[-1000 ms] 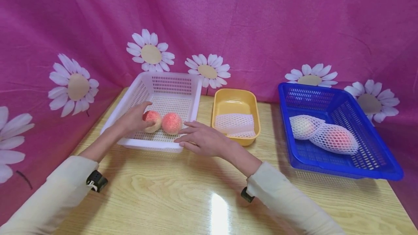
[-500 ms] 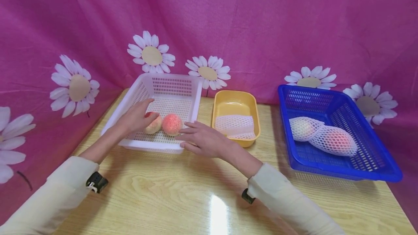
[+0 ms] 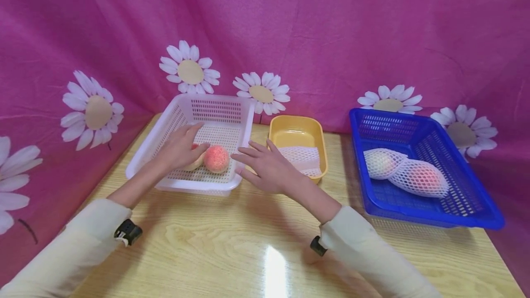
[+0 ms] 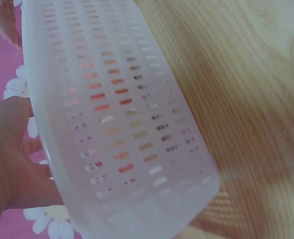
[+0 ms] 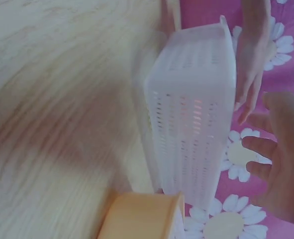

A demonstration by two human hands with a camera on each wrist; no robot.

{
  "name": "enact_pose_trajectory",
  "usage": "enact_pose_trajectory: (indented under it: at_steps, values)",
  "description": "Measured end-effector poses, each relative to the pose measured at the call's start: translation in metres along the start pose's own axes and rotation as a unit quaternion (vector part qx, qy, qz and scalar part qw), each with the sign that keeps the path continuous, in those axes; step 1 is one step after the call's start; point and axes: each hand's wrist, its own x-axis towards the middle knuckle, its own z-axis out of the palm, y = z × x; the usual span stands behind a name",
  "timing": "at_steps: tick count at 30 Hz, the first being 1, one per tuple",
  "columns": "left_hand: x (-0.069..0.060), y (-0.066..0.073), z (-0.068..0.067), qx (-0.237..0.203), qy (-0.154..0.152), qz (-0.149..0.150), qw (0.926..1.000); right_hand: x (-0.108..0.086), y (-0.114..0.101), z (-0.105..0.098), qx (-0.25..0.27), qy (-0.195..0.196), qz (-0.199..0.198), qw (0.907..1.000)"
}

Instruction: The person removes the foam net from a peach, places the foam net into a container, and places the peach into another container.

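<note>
In the head view two pink and cream peaches lie in the white basket (image 3: 142, 162). My left hand (image 3: 178, 148) hovers over the left peach (image 3: 194, 164) with fingers spread, partly covering it; whether it touches the fruit cannot be told. The right peach (image 3: 216, 159) is uncovered. My right hand (image 3: 271, 168) is held with spread fingers between the basket and the yellow tray (image 3: 324, 151), holding nothing. White foam nets (image 3: 304, 157) lie in that tray. The left wrist view shows the left hand (image 4: 12, 154) above the rim of the basket (image 4: 112, 149).
A blue basket (image 3: 414, 219) stands at the right, with two net-wrapped fruits (image 3: 381, 163) in it. The wooden table (image 3: 198, 243) carries everything. Behind hangs a magenta cloth (image 3: 323, 36) with white flowers.
My left hand has moved right, covering more of the left peach. My right hand has shifted slightly right, away from the white basket, its fingers more spread.
</note>
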Motion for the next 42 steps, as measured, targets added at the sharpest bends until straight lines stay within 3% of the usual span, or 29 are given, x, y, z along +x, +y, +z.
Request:
enact_pose_trajectory:
  at_steps: [10,15,27,42]
  values:
    - [0.004,0.026,0.004,0.016,-0.008,-0.008,0.9998,-0.011,0.013,-0.017,-0.016,-0.010,0.076,0.9969]
    - [0.006,0.038,0.005,0.001,-0.015,-0.001,0.9999,-0.017,0.021,-0.021,-0.016,-0.013,0.098,0.9950]
    - [0.011,0.071,0.006,-0.005,-0.020,0.030,0.9993,-0.034,0.037,-0.028,-0.010,-0.015,0.129,0.9915]
    - [0.018,0.097,0.016,0.031,-0.030,0.067,0.9968,-0.053,0.050,-0.040,-0.016,-0.018,0.153,0.9880]
